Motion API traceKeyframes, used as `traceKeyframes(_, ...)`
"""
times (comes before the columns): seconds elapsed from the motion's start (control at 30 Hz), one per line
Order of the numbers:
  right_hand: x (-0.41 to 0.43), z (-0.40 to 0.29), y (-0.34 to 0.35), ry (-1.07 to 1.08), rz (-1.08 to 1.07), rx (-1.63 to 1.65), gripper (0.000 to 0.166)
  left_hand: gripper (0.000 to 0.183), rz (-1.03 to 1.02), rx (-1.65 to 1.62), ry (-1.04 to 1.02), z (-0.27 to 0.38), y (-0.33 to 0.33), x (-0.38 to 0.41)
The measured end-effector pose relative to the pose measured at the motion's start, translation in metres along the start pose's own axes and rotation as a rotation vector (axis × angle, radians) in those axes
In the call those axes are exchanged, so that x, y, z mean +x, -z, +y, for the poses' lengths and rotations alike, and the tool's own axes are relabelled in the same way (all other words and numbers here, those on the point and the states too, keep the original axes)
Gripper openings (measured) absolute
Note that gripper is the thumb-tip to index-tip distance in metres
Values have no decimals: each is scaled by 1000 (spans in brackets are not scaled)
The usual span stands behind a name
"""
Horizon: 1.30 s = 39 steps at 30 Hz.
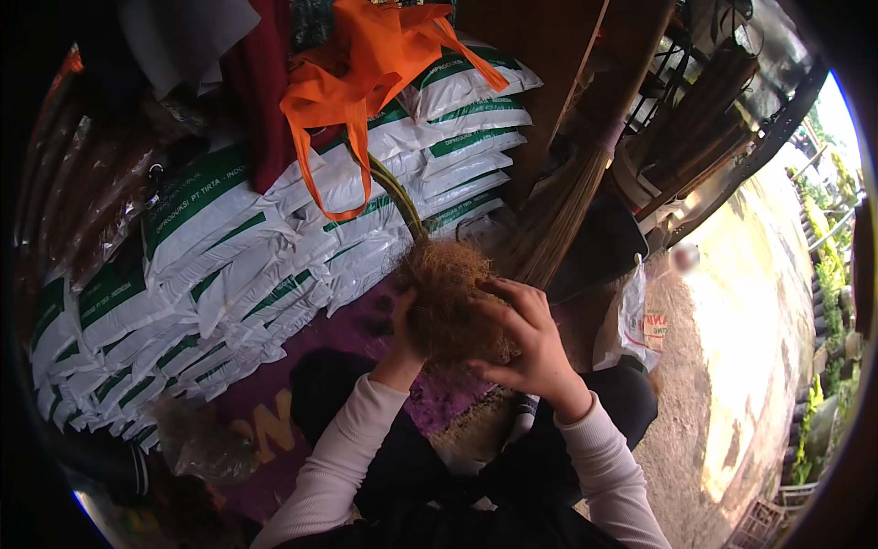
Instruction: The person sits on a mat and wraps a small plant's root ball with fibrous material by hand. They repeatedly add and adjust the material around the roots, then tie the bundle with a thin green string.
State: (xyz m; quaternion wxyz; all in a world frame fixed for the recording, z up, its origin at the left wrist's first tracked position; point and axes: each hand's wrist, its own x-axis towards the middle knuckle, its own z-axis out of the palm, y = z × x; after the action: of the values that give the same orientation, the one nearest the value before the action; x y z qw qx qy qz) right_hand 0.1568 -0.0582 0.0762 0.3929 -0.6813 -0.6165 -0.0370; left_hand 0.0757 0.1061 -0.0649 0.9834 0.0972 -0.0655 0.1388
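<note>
A ball of brown coconut-like fibre (pixel 456 302) is held between my two hands in front of my knees. A green stem (pixel 394 192) rises from its top and leans up towards an orange cloth bag (pixel 363 75). My left hand (pixel 405 333) presses on the left side of the fibre, its fingers partly hidden behind it. My right hand (pixel 525 343) lies against the right side with its fingers spread and curved over the strands. The underside of the ball is hidden.
Stacked white and green plastic sacks (pixel 206 254) fill the left and centre. A stick broom (pixel 569 206) leans at the right, above a white plastic bag (pixel 634 322). Clear plastic (pixel 206 439) lies lower left on a purple printed sheet (pixel 240 412).
</note>
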Motion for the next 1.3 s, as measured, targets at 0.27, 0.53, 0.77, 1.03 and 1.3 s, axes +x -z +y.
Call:
traceKeyframes(0.27, -13, 15, 4, -144, 2, 44, 39, 64, 12, 31, 5, 2, -8, 2)
traceKeyframes(0.53, -3, 14, 3, -260, 60, 237, 28, 62, 84, 274, 27, -3, -9, 2)
traceKeyframes(0.77, 15, 13, -43, -396, 346, 2, 21, 59, 102, 284, 51, -1, 11, -1)
traceKeyframes(1.03, 22, 4, -58, -185, 161, -39, 40, 68, 36, 394, -76, 10, 17, -5)
traceKeyframes(1.3, 18, -12, -64, -239, -8, -228, 67, 61, 168, 366, 23, 14, 10, -14)
